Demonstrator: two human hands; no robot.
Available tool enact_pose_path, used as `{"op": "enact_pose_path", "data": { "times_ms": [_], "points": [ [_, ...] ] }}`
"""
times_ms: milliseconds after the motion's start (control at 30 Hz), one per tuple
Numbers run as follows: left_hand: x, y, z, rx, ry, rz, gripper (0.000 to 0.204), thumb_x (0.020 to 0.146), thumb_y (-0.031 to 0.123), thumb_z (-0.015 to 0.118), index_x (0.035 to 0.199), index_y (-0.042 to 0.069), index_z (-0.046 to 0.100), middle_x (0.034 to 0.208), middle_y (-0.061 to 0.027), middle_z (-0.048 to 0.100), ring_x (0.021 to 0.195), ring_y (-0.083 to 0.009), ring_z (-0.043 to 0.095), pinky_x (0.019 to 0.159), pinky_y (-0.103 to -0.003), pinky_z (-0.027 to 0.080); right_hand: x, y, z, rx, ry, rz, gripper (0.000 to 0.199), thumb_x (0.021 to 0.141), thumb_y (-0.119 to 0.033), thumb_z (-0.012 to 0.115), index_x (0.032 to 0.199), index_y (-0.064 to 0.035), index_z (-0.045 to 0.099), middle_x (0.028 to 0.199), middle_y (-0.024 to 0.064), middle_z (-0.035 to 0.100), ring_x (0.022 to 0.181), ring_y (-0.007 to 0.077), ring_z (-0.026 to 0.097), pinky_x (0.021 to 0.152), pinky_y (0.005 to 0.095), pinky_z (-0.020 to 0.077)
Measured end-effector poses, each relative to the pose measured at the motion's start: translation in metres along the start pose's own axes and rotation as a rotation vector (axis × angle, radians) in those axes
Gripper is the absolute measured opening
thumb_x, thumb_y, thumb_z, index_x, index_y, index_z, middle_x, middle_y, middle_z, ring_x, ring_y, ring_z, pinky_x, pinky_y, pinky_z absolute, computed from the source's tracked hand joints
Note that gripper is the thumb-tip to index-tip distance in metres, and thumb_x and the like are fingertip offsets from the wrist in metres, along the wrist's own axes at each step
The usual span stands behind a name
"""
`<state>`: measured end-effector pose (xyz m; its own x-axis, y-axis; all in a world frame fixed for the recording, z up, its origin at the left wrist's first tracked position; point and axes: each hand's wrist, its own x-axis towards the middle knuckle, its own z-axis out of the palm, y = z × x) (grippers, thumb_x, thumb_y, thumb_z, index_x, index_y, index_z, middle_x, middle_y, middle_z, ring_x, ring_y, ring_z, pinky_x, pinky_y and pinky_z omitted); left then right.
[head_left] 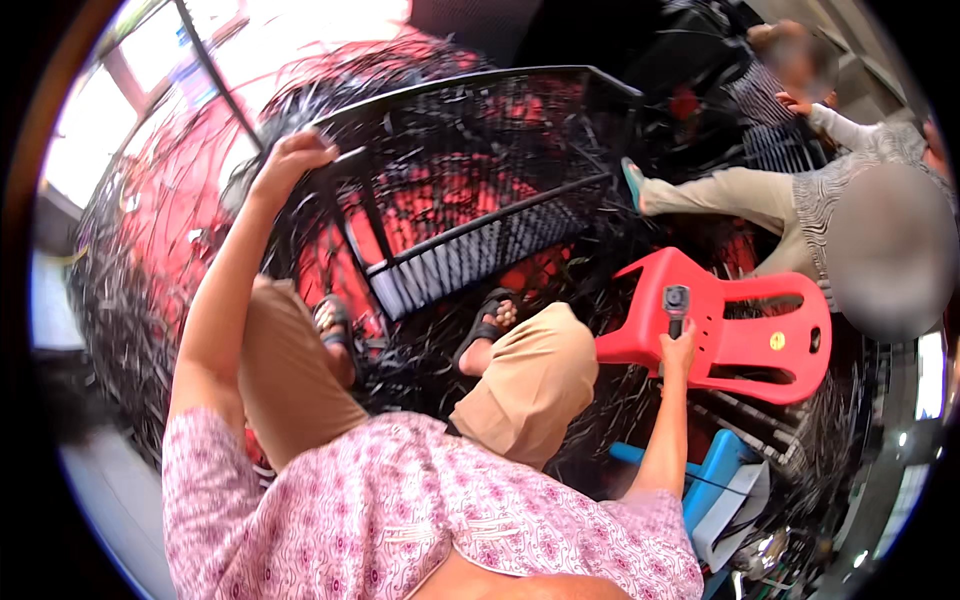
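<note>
A large black frame (480,243) with slatted sides stands tilted before my knees, with black strips hanging around it. My left hand (298,158) is closed on the end of the frame at its near left corner. My right hand (678,345) is wrapped around the dark grip of a hand tool with a round grey-black head (676,299). The tool's exact kind is unclear. Right behind that hand is a red plastic chair (735,325), lying tipped over.
Loose black strips (130,300) cover much of the red floor (165,200). At right, a person in light trousers (740,195) sits close, and another person (775,90) is beyond. A blue plastic stool (725,460) lies by my right elbow.
</note>
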<state>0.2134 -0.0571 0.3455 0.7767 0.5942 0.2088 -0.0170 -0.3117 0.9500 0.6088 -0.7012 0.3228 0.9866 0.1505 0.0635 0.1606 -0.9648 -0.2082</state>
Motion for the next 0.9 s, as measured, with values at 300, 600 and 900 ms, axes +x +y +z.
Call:
{"op": "enact_pose_path", "data": {
  "times_ms": [300,600,900],
  "points": [
    [-0.002,0.002,0.007,-0.105,0.011,-0.056,0.014,0.086,0.018,0.070,0.088,0.004,0.068,0.075,0.0033,0.061,0.075,-0.0054,0.054,0.073,-0.022,0.041,-0.085,-0.179,-0.077,0.486,0.117,-0.523,0.046,0.080,-0.015,0.077,0.116,0.0041,0.056,0.097,0.0075,0.065,0.087,0.0156,0.061,0.081,0.0308,0.0495],
    [0.010,-0.014,0.007,-0.115,0.024,-0.004,0.016,0.083,0.022,0.075,0.083,0.007,0.071,0.069,0.0048,0.060,0.067,-0.0044,0.051,0.063,-0.023,0.041,-0.143,-0.345,-0.012,0.668,-0.026,-1.165,0.032,0.084,-0.005,0.073,0.113,0.0017,0.060,0.108,0.0070,0.064,0.097,0.0150,0.058,0.092,0.0345,0.0454],
    [0.011,-0.013,0.001,-0.296,-0.027,-0.039,0.013,0.082,0.019,0.076,0.083,0.007,0.072,0.069,0.0070,0.061,0.065,-0.0023,0.052,0.061,-0.020,0.041,-0.166,-0.392,0.041,0.783,-0.277,-1.335,0.029,0.073,-0.011,0.076,0.098,-0.0006,0.066,0.090,0.0105,0.069,0.080,0.0237,0.067,0.075,0.0340,0.0512]
  ]
}}
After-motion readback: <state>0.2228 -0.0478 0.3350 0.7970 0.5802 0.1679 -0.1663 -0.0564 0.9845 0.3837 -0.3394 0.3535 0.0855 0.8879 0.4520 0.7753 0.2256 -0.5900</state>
